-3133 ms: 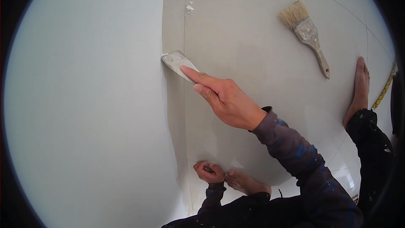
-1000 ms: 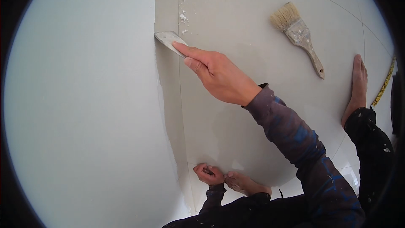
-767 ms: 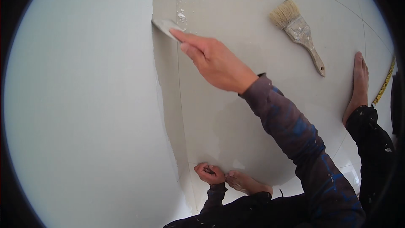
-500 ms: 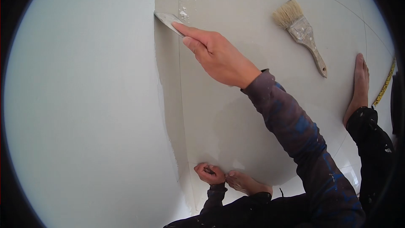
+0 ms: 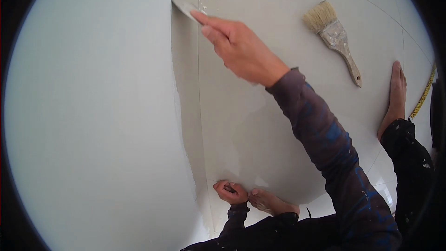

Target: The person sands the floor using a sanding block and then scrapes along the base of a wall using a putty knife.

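My right hand (image 5: 244,49) is closed round a putty knife (image 5: 187,10), the index finger stretched along its blade. The blade's tip meets the lower edge of the pale wall (image 5: 102,102), just above the beige skirting strip (image 5: 188,111). Most of the handle is hidden inside my palm. Lower down, my left hand (image 5: 231,192) is a fist near the skirting, beside my foot (image 5: 272,201). Something small and dark shows between its fingers, too little to name. White flakes (image 5: 203,1) lie on the floor along the skirting, beyond the knife.
A paint-stained flat brush (image 5: 334,42) with pale bristles lies on the tiled floor (image 5: 260,135) to the right. My other foot (image 5: 397,90) stands farther right. Past it is a yellow, speckled strip (image 5: 423,94), seen at the view's edge.
My right hand and the putty knife have moved up the view, farther along the wall's lower edge. My left hand and the brush stay where they were.
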{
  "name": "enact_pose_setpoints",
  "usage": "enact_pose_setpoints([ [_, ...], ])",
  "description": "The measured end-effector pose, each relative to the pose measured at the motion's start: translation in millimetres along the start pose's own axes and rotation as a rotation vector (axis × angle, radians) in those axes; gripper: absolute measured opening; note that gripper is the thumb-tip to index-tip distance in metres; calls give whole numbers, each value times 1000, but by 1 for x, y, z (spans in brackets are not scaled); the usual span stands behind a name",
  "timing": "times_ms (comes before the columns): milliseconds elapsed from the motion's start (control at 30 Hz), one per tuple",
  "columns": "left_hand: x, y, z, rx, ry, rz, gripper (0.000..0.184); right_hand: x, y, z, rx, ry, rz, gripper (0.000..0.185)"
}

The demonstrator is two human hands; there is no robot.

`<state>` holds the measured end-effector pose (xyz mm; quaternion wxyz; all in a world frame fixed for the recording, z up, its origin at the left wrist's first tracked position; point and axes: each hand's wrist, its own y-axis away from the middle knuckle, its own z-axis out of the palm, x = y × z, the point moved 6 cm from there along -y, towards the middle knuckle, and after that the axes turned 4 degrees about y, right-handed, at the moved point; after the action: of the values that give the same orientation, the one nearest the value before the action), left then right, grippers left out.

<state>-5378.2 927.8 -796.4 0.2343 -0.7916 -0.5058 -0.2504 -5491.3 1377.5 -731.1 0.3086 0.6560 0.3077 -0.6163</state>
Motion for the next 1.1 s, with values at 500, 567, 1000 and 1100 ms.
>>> enact_pose_setpoints([
  [500, -1, -2, 0, -29, 13, -12, 20, 4, 33, 12, -84, 73, -49, 43],
  [567, -2, 1, -2, -3, -3, -35, 20, 7, 54, 22, -156, 38, 14, 42],
  [1000, -10, 2, -3, 2, -22, 54, 23, 12, 182, 96, -222, -148, 125, 48],
  [1100, -3, 0, -4, 8, -29, -11, 21, 14, 192, 105, -210, -103, 121, 50],
])
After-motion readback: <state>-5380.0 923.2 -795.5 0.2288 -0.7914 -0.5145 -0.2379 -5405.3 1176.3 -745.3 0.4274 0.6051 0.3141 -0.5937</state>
